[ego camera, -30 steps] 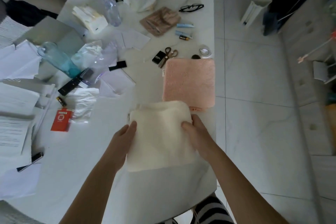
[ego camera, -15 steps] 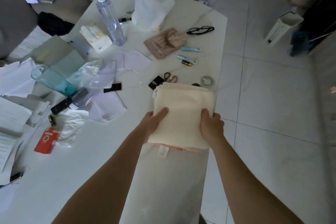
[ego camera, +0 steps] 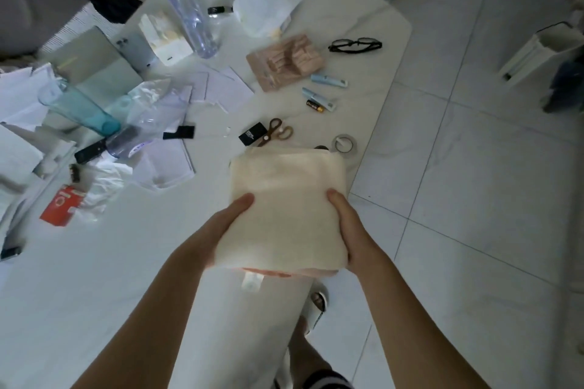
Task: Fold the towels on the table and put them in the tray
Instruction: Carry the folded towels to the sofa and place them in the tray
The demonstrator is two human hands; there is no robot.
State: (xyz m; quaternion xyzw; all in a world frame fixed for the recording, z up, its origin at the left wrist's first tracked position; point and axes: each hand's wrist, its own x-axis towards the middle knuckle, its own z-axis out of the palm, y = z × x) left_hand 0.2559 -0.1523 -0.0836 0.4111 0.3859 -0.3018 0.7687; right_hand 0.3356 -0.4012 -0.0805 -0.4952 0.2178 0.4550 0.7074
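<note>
A: Where is your towel right now?

B: You have the folded cream towel [ego camera: 286,208] between both hands, near the right edge of the white table [ego camera: 79,294]. Under it sits a pink towel [ego camera: 275,272]; only a thin strip of it peeks out along the near edge, with a small white tag [ego camera: 252,282] hanging down from there.

A: And my hands?

B: Your left hand [ego camera: 218,230] grips the cream towel's left side, thumb on top, the other fingers hidden beneath. Your right hand [ego camera: 350,227] grips the right side the same way, thumb lying on the cloth. Whether the fingers also hold the pink one underneath, I cannot tell.

A: What lies just past the stack?

B: A roll of tape [ego camera: 345,145] sits just beyond the far right corner, and a pair of scissors [ego camera: 274,133] with brown handles beside a small black card [ego camera: 252,133] sits beyond the far edge. Further off are two pale blue tubes [ego camera: 328,80], a battery [ego camera: 315,105], a tan pack of wooden pegs [ego camera: 286,61] and black eyeglasses [ego camera: 355,45].

A: And to the left?

B: A clear water bottle [ego camera: 189,9] stands at the far side, next to a white plastic bag [ego camera: 268,0]. A teal glass [ego camera: 79,107] lies tipped among loose papers [ego camera: 167,164], and a red card [ego camera: 61,205] rests nearer to you.
</note>
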